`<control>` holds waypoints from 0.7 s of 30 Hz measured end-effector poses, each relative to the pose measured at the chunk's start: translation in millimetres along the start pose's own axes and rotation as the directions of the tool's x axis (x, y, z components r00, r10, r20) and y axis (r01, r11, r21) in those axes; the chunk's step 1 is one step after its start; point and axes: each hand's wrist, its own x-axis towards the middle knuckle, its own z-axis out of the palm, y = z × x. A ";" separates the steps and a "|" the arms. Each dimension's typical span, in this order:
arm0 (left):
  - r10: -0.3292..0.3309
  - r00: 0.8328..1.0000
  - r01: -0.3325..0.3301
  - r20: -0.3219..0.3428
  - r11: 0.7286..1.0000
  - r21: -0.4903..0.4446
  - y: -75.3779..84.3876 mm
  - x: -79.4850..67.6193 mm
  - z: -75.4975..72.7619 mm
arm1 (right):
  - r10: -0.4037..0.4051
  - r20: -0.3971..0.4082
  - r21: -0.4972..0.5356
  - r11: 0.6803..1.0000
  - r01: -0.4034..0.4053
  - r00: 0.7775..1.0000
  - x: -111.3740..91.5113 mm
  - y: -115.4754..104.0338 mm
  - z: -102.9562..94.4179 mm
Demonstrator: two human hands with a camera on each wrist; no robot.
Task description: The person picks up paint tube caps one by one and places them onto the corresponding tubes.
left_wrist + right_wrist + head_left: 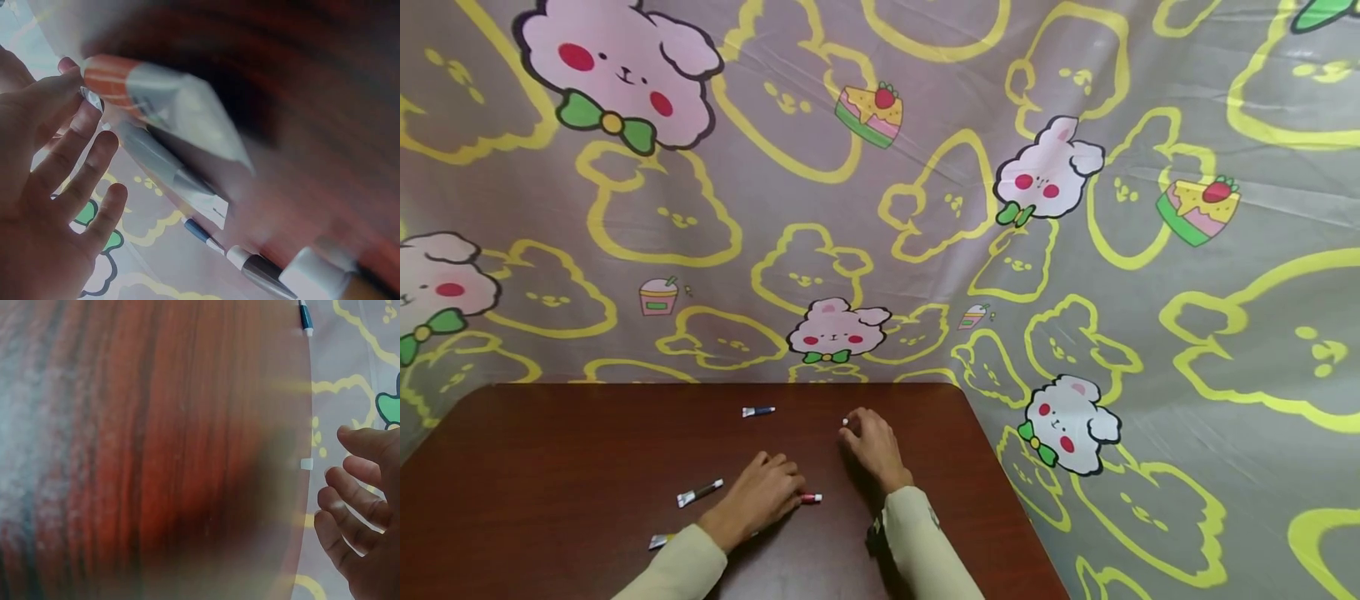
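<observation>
My left hand (762, 493) lies low over the table, its fingers spread, beside a red-banded paint tube (810, 498) whose white cap sticks out past it. In the left wrist view the thumb tip (74, 74) overlaps the cap end of this orange-red and silver tube (169, 103); contact is unclear. Beyond it lies a grey-and-silver tube (153, 159), partly behind the fingers. My right hand (876, 450) is near the table's far side with loosely curved fingers. A small white cap (845, 422) shows at its fingertips; in the right wrist view that white piece (307, 464) appears apart from them.
A blue paint tube (758, 411) lies near the far edge. Left of my left hand are a dark brown tube (700, 492) and a yellow tube (661, 541), the latter partly covered by my sleeve. A patterned curtain (925, 292) encloses the reddish-brown table (550, 467).
</observation>
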 end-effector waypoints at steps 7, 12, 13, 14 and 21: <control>-0.003 1.000 0.003 0.000 1.000 -0.002 0.0 -1.3 0.2 | 0.049 -0.007 -0.007 0.999 -0.049 0.999 3.4 1.2 4.2; 0.003 1.000 -0.003 -0.001 1.000 0.005 0.5 -2.2 1.7 | 0.061 -0.005 -0.029 0.998 -0.061 0.998 4.3 2.5 9.1; 0.003 1.000 -0.003 0.001 1.000 0.005 0.7 -2.4 1.6 | 0.064 -0.005 -0.030 0.997 -0.064 0.998 4.8 2.7 9.8; 0.003 1.000 -0.003 0.002 1.000 0.007 0.7 -2.6 1.8 | 0.066 -0.006 -0.029 0.997 -0.066 0.998 5.2 2.9 10.2; -0.003 1.000 0.003 0.007 1.000 0.018 0.8 -3.3 3.1 | 0.063 -0.026 -0.040 0.997 -0.064 0.998 6.7 3.8 11.3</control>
